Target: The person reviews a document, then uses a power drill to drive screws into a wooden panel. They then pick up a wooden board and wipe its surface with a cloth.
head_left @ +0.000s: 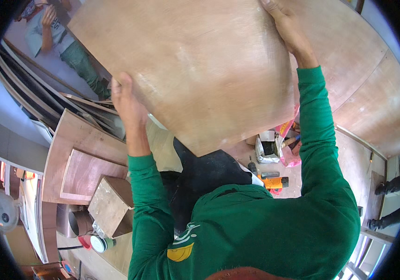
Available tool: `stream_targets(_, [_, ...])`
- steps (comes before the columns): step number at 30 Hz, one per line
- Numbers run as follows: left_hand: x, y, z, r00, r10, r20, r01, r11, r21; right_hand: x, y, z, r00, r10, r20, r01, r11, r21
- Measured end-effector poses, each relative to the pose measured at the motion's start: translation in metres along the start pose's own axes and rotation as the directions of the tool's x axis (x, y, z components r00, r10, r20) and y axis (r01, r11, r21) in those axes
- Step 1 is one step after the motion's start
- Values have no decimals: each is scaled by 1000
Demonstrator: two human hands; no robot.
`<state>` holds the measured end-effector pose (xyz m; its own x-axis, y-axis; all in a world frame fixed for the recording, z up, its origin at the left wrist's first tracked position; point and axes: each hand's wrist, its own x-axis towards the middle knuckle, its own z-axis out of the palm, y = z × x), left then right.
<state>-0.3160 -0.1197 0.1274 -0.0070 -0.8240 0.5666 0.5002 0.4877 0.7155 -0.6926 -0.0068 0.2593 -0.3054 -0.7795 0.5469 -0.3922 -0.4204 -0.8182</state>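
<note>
A broad sheet of light brown plywood (200,74) is raised in front of me, tilted so one corner points down toward my lap. My left hand (127,102) grips its left edge, with the thumb over the near face. Higher up, my right hand (287,28) holds the upper right edge, and some of its fingers are hidden behind the sheet. The dark trousers (209,170) on my legs show beneath the lower corner.
Smaller plywood pieces (81,161) lean at the left beside a wooden box (111,205). An orange tool (275,182) and a white carton (267,148) lie on the floor. A large wooden panel (354,79) stands right. Another person (65,49) is at the far left.
</note>
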Motion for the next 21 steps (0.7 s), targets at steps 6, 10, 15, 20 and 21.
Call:
stream_targets(6, [51, 40, -6, 988, 111, -106, -79, 959, 271, -14, 29, 32, 995, -87, -39, 89, 995, 42])
stream_targets(10, [58, 47, -56, 954, 197, -228, -126, 948, 291, -43, 51, 76, 997, -49, 61, 50, 999, -20])
stream_targets(15, [55, 40, -100, 947, 203, -249, -75, 893, 443, -67, 87, 102, 979, -80, 188, 81, 997, 0])
stream_targets(20, [53, 34, -104, 952, 185, -242, -76, 913, 402, -90, 93, 99, 973, -77, 217, 85, 996, -24])
stream_targets(21, [53, 35, -101, 951, 190, -245, -76, 908, 412, -97, 113, 97, 967, -18, 252, 31, 998, -48])
